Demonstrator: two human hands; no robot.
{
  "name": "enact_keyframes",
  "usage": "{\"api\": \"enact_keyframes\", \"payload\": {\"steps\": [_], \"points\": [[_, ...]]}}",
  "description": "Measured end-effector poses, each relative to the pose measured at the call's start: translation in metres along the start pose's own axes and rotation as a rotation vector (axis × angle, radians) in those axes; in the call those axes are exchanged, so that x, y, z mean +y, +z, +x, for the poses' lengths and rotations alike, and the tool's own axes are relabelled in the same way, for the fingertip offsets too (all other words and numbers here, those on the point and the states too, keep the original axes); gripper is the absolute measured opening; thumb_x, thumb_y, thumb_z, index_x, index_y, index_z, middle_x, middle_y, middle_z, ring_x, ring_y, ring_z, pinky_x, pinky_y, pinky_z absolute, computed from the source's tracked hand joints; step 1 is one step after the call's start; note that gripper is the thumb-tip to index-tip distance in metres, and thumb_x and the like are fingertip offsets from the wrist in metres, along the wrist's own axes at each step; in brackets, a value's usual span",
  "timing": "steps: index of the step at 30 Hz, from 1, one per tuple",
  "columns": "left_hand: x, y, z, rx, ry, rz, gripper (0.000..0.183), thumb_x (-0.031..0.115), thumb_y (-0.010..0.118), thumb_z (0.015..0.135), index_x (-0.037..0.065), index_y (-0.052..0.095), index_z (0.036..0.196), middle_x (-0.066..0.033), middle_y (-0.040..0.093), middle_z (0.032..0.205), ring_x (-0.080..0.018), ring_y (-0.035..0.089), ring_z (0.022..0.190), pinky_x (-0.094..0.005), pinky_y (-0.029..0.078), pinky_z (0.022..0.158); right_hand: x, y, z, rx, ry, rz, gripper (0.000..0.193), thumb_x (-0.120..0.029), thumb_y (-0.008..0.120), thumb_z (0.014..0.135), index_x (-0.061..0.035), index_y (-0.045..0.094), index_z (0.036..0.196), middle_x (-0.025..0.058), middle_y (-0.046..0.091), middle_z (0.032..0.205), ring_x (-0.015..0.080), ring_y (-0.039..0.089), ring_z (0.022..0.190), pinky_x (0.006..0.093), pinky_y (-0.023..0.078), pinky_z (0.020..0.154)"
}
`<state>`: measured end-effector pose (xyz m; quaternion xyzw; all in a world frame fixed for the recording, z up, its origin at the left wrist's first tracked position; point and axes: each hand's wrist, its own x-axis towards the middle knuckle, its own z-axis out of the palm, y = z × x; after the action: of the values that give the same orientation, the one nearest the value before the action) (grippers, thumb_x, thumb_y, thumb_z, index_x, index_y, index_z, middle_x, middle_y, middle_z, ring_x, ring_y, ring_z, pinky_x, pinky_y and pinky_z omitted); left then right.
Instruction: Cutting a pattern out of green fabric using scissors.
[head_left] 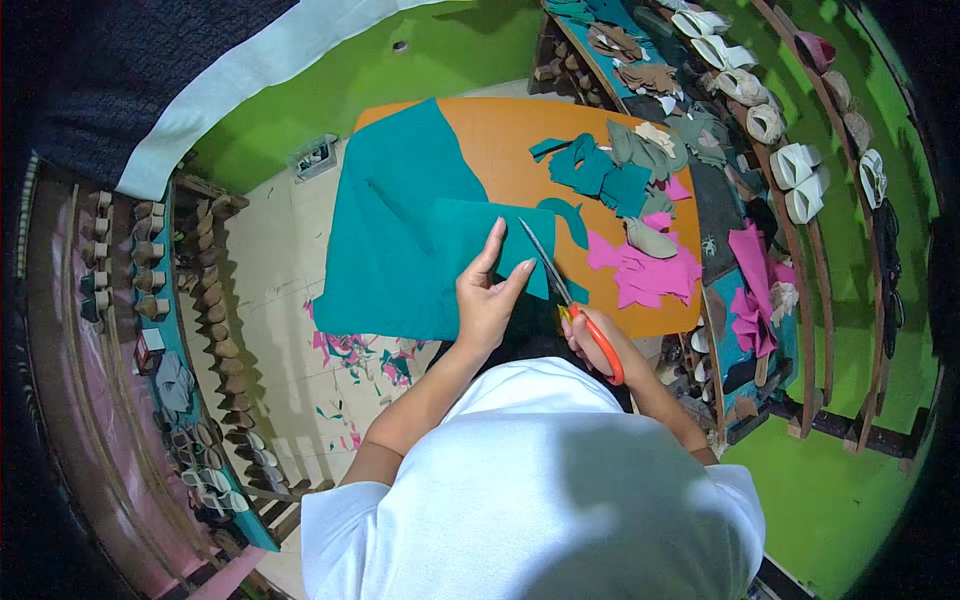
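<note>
My left hand (pixel 484 302) grips a smaller teal sheet (pixel 465 222), thumb and forefinger spread on its upper face and the other fingers mostly hidden. In my right hand (pixel 630 358) are orange-handled scissors (pixel 603 345). Their blades point up and to the left, along the right part of the smaller sheet. Beneath it, a large teal sheet (pixel 375 240) covers the table's left side and hangs past its edge. Just right of the blades lies a curved teal offcut (pixel 573 222).
The orange table (pixel 505 140) carries teal pieces (pixel 590 170), pink pieces (pixel 650 275) and grey-green pieces (pixel 640 150) at right. Shoe racks (pixel 790 200) stand on the right, with more shoe forms (pixel 225 350) on the left. Scraps (pixel 350 350) litter the tiled floor.
</note>
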<state>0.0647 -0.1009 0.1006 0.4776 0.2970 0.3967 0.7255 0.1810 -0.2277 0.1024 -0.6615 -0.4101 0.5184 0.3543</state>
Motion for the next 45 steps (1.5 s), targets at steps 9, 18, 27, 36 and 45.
{"api": "enact_keyframes", "payload": {"steps": [9, 18, 27, 36, 45], "points": [[-0.005, -0.004, 0.000, -0.058, 0.090, 0.094, 0.057, -0.007, 0.057, 0.072, -0.002, 0.032, 0.123, -0.0102, 0.040, 0.120, -0.0094, 0.043, 0.099, -0.0196, 0.040, 0.078, -0.005, -0.001, 0.001, -0.029, 0.042, 0.111, 0.048, -0.053, 0.026, 0.083, -0.0077, 0.040, 0.074, -0.0018, 0.038, 0.057, 0.0059, 0.036, 0.044, 0.0185, 0.030, 0.037], [0.006, -0.004, -0.003, -0.104, -0.054, 0.037, 0.068, -0.008, 0.059, 0.069, -0.001, 0.024, 0.126, -0.0143, 0.026, 0.130, -0.0148, 0.031, 0.113, -0.0227, 0.038, 0.084, 0.000, -0.001, 0.004, -0.035, -0.016, 0.106, 0.050, -0.056, 0.025, 0.082, -0.0084, 0.039, 0.073, -0.0022, 0.038, 0.058, 0.0061, 0.035, 0.046, 0.0182, 0.030, 0.039], [0.002, -0.011, -0.003, -0.143, -0.019, 0.060, 0.068, -0.010, 0.058, 0.069, -0.001, 0.023, 0.127, -0.0142, 0.023, 0.131, -0.0143, 0.030, 0.115, -0.0212, 0.040, 0.081, -0.004, -0.002, 0.003, -0.068, 0.076, 0.092, 0.051, -0.057, 0.027, 0.081, -0.0083, 0.038, 0.074, -0.0029, 0.037, 0.058, 0.0053, 0.034, 0.047, 0.0184, 0.030, 0.040], [0.002, -0.009, -0.007, -0.175, -0.009, 0.003, 0.068, -0.010, 0.057, 0.070, 0.001, 0.022, 0.127, -0.0102, 0.027, 0.130, -0.0070, 0.041, 0.097, -0.0146, 0.042, 0.069, 0.003, -0.001, 0.008, -0.074, 0.054, 0.141, 0.051, -0.057, 0.026, 0.081, -0.0079, 0.038, 0.073, -0.0032, 0.036, 0.057, 0.0048, 0.034, 0.046, 0.0182, 0.029, 0.039], [-0.001, -0.021, -0.003, -0.180, -0.062, 0.138, 0.062, -0.007, 0.058, 0.070, 0.000, 0.029, 0.125, -0.0100, 0.033, 0.127, -0.0071, 0.040, 0.100, -0.0159, 0.040, 0.072, -0.006, -0.005, 0.006, -0.090, 0.039, 0.081, 0.055, -0.060, 0.025, 0.079, -0.0071, 0.039, 0.073, -0.0023, 0.037, 0.057, 0.0060, 0.035, 0.045, 0.0189, 0.030, 0.038]]}}
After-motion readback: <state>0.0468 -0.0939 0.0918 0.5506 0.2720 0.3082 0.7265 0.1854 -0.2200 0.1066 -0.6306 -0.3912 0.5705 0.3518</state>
